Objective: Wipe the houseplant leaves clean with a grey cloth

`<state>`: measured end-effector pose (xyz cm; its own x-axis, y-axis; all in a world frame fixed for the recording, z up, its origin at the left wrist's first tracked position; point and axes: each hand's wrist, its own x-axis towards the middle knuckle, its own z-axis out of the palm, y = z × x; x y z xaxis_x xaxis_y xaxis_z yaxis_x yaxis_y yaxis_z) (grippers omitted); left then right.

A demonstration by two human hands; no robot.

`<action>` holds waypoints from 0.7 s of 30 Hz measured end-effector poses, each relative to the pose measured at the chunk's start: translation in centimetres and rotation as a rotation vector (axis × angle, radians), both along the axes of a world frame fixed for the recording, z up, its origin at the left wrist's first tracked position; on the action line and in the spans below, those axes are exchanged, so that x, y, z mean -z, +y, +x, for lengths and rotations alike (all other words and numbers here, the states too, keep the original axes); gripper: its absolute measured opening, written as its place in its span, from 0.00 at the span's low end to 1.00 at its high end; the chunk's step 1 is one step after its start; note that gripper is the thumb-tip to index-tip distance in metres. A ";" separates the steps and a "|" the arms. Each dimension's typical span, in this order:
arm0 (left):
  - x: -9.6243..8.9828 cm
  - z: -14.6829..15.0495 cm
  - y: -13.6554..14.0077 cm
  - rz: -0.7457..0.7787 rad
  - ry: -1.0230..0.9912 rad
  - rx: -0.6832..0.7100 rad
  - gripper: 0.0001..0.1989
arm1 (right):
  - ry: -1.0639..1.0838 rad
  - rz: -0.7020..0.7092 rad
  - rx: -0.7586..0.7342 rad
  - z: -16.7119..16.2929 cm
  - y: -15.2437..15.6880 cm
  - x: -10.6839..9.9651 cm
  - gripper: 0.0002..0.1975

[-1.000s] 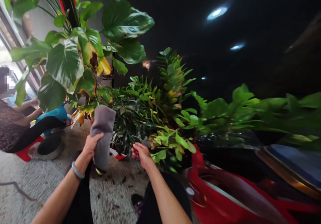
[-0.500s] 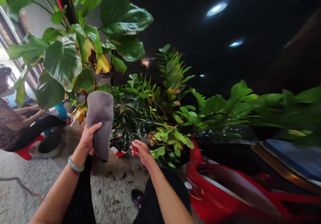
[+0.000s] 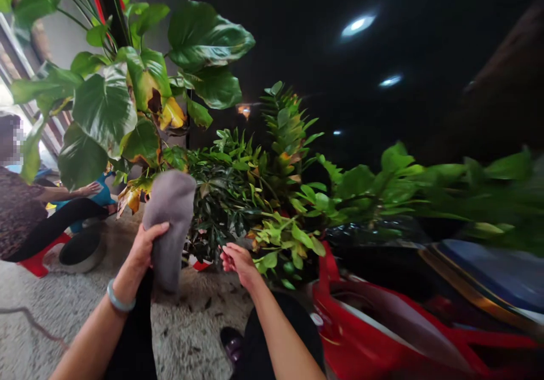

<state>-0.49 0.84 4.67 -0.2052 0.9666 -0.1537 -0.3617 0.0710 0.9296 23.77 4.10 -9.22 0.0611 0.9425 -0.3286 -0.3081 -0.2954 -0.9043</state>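
A grey cloth piece [image 3: 172,249] is held up at near left, before the plants [image 3: 221,193], clamped in the left hand [image 3: 142,247], while the right hand's [image 3: 238,264] fingers are pinched together — on what cannot be told — and a steady left grip seems called for next.

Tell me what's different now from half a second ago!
The gray piece in the left hand dipped slightly and tilted, its top leaning toward the picture's right. The other person's hand stretched rightward, toward the blue thing. No grip was visibly taken or released. The right hand stayed curled nearby.
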 end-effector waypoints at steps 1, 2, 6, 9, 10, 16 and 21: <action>-1.3 0.3 1.2 0.066 -0.016 -0.035 0.25 | 0.005 0.008 0.000 -0.1 0.0 -0.1 0.06; -2.2 0.7 2.3 0.112 -0.028 -0.058 0.25 | 0.010 0.014 0.001 -0.3 0.0 -0.3 0.06; 0.2 1.7 3.3 -0.014 0.066 -0.022 0.19 | 0.013 0.020 0.011 -0.4 0.0 -0.2 0.09; 5.6 1.3 -0.1 -0.254 0.157 0.131 0.15 | -0.013 0.000 0.015 0.1 -0.1 0.2 0.08; 7.2 1.0 -1.5 -0.313 0.134 0.195 0.15 | -0.024 -0.009 0.016 0.3 -0.1 0.4 0.07; 4.8 -0.6 -3.8 -0.215 0.036 0.159 0.22 | -0.051 -0.032 -0.019 0.5 0.0 0.9 0.05; -2.1 2.0 1.8 0.071 0.011 0.027 0.28 | -0.032 -0.016 -0.038 -0.2 0.5 0.6 0.05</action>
